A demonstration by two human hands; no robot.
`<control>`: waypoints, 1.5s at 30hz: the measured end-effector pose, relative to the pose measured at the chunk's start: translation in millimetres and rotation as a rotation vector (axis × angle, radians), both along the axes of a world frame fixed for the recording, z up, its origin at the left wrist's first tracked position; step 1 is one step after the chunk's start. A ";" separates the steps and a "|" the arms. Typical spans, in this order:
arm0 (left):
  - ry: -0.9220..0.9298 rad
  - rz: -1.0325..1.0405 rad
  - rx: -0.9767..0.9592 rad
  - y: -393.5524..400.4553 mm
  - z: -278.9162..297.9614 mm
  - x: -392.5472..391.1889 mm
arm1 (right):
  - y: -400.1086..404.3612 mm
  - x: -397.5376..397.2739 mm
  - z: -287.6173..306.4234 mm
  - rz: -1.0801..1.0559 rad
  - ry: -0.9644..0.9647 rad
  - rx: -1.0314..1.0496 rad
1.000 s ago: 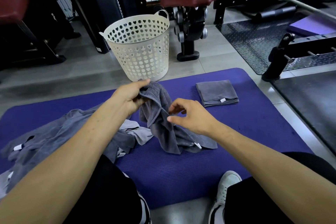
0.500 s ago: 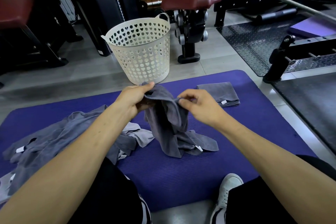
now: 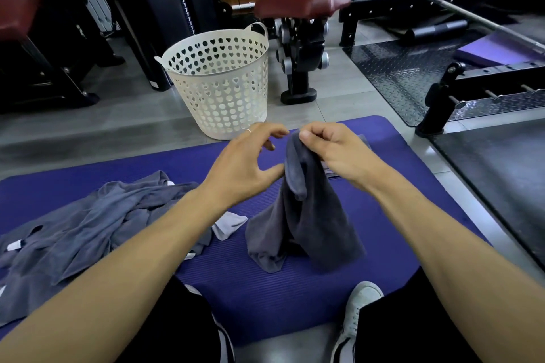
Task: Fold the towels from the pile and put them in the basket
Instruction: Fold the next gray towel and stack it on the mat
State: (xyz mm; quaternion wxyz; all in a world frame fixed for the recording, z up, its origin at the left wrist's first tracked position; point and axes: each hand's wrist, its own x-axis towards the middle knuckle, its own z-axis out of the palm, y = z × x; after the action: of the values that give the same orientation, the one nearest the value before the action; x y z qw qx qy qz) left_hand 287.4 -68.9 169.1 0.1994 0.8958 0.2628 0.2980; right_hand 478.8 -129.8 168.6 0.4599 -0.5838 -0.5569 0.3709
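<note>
Nearest thing is the purple ribbed foam mat (image 3: 295, 298) on the floor, running left to right in front of the knees; plenty of bare mat below the hands to spread something flat. On the left of it sits the crumpled pile of grey towels (image 3: 82, 233), closer to the left arm. Dead centre, the dark grey terry towel (image 3: 306, 224) hangs bunched, long axis straight up and down, bottom end slumped on the mat; the right hand (image 3: 333, 153) pinches its top edge between thumb and curled fingers, so that's the hand that has it. The left hand (image 3: 244, 168) is just beside it, fingers loose and spread, gripping nothing, thumb close to the cloth; I'd guess it needs to find a second corner next. Behind the right hand a folded towel is mostly hidden. Further out, just past the mat's far edge, the white plastic basket with heart-shaped holes (image 3: 224, 97) stands upright.
</note>
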 end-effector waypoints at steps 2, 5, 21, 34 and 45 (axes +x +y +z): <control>-0.018 -0.022 0.191 -0.7 -1.4 3.3 | 0.4 2.4 1.6 -0.002 0.053 0.009; -0.043 -0.110 0.465 -3.0 -5.6 9.5 | -0.5 6.4 1.2 0.008 0.085 -0.002; -0.126 0.255 -0.919 14.9 22.4 -10.4 | -17.7 -13.7 -30.8 -0.013 -0.187 -0.064; -0.244 0.162 -1.041 24.8 19.9 -35.8 | 1.6 -33.4 -53.8 0.208 -0.294 -0.236; -0.070 0.153 -0.588 15.7 7.0 -25.0 | 3.3 -31.4 -15.2 -0.072 -0.092 0.136</control>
State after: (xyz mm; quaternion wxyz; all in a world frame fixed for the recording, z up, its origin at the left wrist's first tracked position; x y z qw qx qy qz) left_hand 262.3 -53.2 176.2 0.4360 0.7665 0.3973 0.2541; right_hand 447.4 -126.5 153.5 0.4853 -0.5874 -0.5800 0.2883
